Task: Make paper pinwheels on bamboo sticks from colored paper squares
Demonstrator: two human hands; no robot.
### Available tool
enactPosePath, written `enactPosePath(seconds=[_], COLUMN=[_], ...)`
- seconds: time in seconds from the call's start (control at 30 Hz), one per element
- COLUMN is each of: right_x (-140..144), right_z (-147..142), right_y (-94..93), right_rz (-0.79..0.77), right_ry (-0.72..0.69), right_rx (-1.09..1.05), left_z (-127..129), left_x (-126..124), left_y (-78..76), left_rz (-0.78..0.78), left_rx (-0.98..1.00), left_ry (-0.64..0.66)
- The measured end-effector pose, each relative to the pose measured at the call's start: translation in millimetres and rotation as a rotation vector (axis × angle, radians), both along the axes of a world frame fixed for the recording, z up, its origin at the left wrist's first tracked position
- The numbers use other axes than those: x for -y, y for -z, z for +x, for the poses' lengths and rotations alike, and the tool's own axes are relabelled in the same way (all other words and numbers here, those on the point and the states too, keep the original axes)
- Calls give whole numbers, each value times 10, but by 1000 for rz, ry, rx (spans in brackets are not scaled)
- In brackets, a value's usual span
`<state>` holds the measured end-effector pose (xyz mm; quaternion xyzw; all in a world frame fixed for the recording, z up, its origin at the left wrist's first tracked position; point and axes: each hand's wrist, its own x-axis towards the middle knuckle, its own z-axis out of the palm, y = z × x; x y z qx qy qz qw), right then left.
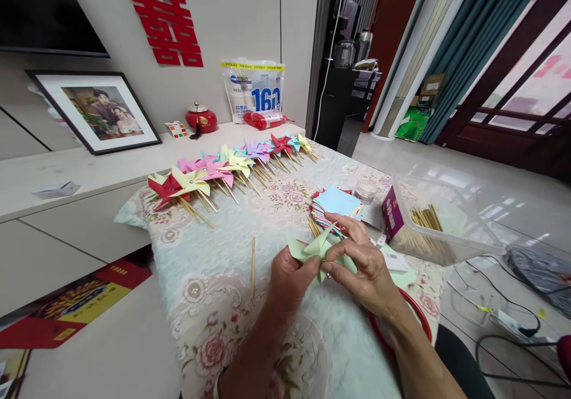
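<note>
Both hands hold a light green paper pinwheel [312, 248] above the table. My left hand [289, 277] grips it from the left and below, and my right hand [361, 262] pinches its centre from the right. A single wooden stick [253, 267] lies on the floral tablecloth [214, 280] just left of my left hand. Right behind my hands is a stack of coloured paper squares [336, 206]. A row of several finished pinwheels [232, 167] on sticks lies along the far side of the table.
A clear plastic box of wooden sticks [432, 226] stands at the right edge, with a small jar [366, 191] behind it. A red rim [419, 316] shows under my right wrist. The side cabinet holds a framed photo [96, 110], a red pot [201, 119] and a bag [253, 90]. Cables [504, 321] lie on the floor.
</note>
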<state>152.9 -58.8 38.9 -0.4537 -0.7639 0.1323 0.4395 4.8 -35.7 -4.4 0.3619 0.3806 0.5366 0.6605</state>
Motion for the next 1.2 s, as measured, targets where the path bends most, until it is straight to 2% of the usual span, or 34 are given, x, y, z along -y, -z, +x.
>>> enactPosePath(seconds=[0.2, 0.47, 1.0, 1.2], right_x=[-2, -20, -44, -68], right_z=[35, 149, 81, 88], right_y=[-31, -32, 27, 91], right_rz=[-40, -122, -137, -125], right_ry=[-22, -112, -103, -119], right_rx=[10, 19, -117, -149], left_z=[-14, -36, -25, 5], left_x=[41, -1, 14, 16], left_y=[-56, 26, -5, 5], left_rz=[10, 113, 179, 142], left_rx=[-6, -148, -261, -293], left_ry=[26, 84, 14, -12])
